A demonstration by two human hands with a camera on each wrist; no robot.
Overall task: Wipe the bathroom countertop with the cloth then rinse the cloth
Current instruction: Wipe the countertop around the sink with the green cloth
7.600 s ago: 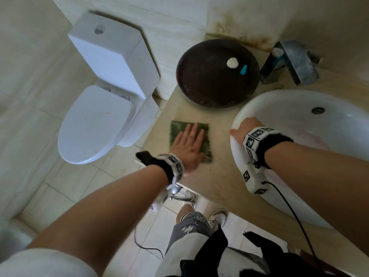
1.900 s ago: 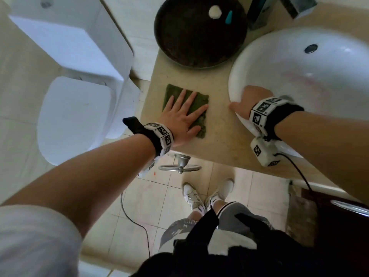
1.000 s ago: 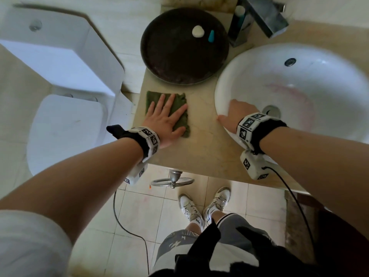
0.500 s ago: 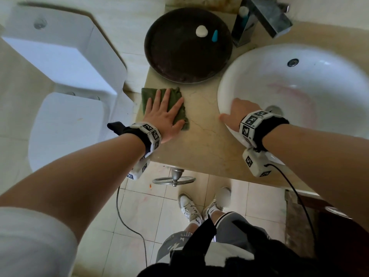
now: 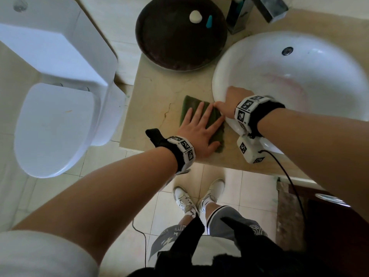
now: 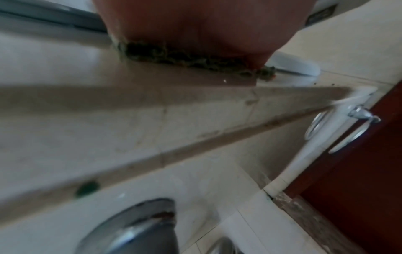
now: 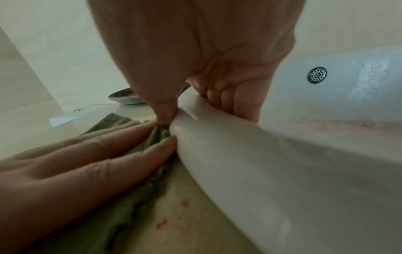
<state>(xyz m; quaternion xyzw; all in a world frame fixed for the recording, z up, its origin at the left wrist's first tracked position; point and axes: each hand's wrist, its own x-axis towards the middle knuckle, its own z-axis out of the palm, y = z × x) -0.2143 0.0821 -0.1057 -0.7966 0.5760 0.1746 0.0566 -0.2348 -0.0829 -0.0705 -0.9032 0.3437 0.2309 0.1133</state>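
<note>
A green cloth [image 5: 189, 104] lies on the beige countertop [image 5: 157, 86], pushed up against the white sink basin [image 5: 299, 76]. My left hand [image 5: 201, 122] presses flat on the cloth with fingers spread and straight. In the right wrist view those left fingers [image 7: 113, 146] reach the basin wall over the cloth [image 7: 110, 120]. My right hand [image 5: 227, 98] grips the basin rim, fingers [image 7: 228, 101] curled inside and the thumb outside, touching the cloth's bunched edge. The left wrist view shows only my palm over the cloth's frayed edge [image 6: 185, 59].
A dark round tray [image 5: 179, 37] with a white lump and a blue piece sits at the back of the counter. The metal faucet [image 5: 267, 7] stands behind the basin. A white toilet [image 5: 60, 108] is left of the counter. Orange crumbs [image 7: 185, 204] lie near the basin.
My left hand has slid the cloth from the counter's left side by the tray rightward and nearer, up against the basin and my right thumb. The right hand stays on the rim.
</note>
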